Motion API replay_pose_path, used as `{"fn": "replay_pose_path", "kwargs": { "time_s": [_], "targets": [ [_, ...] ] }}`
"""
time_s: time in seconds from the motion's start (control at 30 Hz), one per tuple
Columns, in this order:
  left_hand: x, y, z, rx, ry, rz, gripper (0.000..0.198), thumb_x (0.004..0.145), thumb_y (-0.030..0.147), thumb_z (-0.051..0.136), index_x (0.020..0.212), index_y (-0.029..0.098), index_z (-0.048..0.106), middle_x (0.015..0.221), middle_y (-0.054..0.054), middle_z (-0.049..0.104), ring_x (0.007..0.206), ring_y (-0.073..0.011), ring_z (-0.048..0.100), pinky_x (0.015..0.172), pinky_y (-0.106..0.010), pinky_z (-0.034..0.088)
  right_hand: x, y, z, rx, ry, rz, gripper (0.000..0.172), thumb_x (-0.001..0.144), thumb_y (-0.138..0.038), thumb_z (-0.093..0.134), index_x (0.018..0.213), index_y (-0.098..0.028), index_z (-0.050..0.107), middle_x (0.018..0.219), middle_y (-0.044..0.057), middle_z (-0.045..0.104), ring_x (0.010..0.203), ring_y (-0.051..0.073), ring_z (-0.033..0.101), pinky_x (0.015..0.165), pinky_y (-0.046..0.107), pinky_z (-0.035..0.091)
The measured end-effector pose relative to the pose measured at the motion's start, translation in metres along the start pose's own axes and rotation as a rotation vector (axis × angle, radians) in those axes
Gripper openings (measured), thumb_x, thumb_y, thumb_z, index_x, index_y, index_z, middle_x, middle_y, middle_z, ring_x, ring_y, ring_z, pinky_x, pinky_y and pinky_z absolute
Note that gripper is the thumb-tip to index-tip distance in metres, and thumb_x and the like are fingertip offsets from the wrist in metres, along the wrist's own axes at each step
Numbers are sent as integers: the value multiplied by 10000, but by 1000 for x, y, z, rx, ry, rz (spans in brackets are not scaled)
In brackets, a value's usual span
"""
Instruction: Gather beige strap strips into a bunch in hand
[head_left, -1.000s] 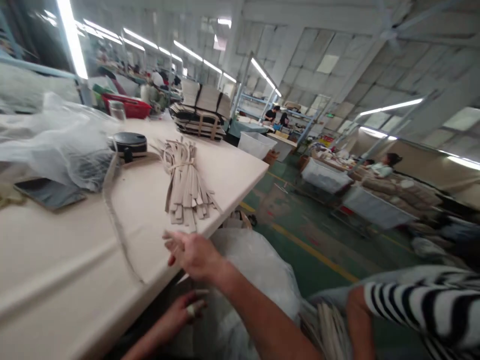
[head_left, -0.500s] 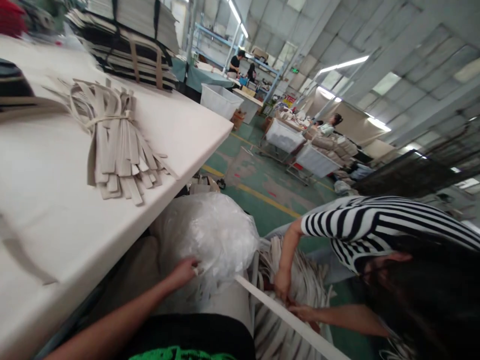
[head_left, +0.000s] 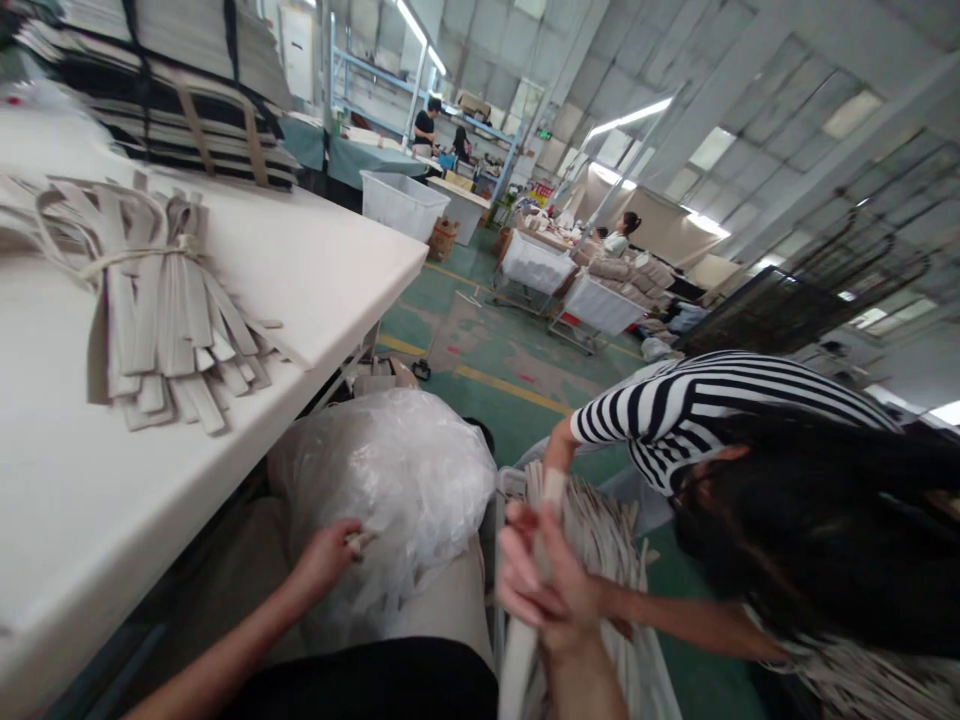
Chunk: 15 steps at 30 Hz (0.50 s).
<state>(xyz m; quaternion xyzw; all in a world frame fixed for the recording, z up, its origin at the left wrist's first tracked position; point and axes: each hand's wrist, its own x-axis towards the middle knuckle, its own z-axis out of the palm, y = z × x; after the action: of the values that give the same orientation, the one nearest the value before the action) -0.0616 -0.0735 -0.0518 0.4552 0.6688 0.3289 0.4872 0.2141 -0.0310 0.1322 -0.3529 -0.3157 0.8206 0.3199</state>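
Note:
My left hand is closed, with a small pale beige piece showing at its fingertips. It rests against a clear plastic bag bunched up in front of me. My right hand, smeared by motion, has its fingers curled round a long beige strap. Below and behind that hand stands a bin full of loose beige straps. A co-worker in a striped top bends over this bin from the right, their forearms reaching into it; their hands are largely hidden behind mine.
On the white table at left lies a tied bundle of beige straps. Behind it rises a stack of beige and black fabric pieces. Green floor, white carts and people at work lie beyond.
My right hand has come into view from below, holding the strap. My left hand has shifted slightly left and down in view. The whole scene has slid left as the camera turned right.

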Motion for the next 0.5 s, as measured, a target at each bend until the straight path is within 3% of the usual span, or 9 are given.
{"fn": "replay_pose_path", "kwargs": {
  "time_s": [0.1, 0.2, 0.27, 0.37, 0.5],
  "targets": [
    [-23, 24, -17, -114, -8, 15, 450, 715, 642, 550, 689, 196, 605, 651, -19, 599, 597, -211, 576, 584, -303, 431, 53, 55, -2, -70, 96, 219, 487, 910, -593, 544, 1004, -125, 642, 518, -72, 483, 320, 17, 153, 352, 180, 361],
    [-45, 48, -25, -200, -39, 24, 492, 713, 679, 593, 616, 198, 563, 549, 5, 546, 511, -166, 502, 542, -282, 414, 86, 102, 6, -193, 42, 424, 556, 917, -626, 476, 1003, -107, 654, 478, -72, 457, 320, 36, 163, 341, 186, 356],
    [-54, 61, -26, -281, -78, 18, 504, 682, 680, 661, 595, 195, 555, 515, 17, 525, 490, -148, 468, 525, -271, 404, 94, 117, 17, -283, -36, 406, 591, 877, -668, 485, 954, -108, 658, 454, -74, 445, 317, 42, 177, 351, 205, 383],
    [-59, 73, -24, -421, -169, 8, 514, 614, 663, 756, 640, 171, 609, 553, 11, 559, 493, -136, 458, 507, -262, 404, 99, 112, 36, -402, 8, 283, 537, 756, -650, 624, 835, -120, 644, 417, -85, 413, 315, 46, 225, 355, 217, 379],
    [-56, 78, -20, -502, -191, -20, 529, 558, 638, 818, 661, 153, 631, 567, 9, 578, 505, -124, 474, 521, -245, 396, 112, 75, 51, -483, 119, 79, 445, 630, -519, 758, 784, -116, 649, 415, -78, 433, 336, 61, 340, 358, 199, 343]
  ]
}}
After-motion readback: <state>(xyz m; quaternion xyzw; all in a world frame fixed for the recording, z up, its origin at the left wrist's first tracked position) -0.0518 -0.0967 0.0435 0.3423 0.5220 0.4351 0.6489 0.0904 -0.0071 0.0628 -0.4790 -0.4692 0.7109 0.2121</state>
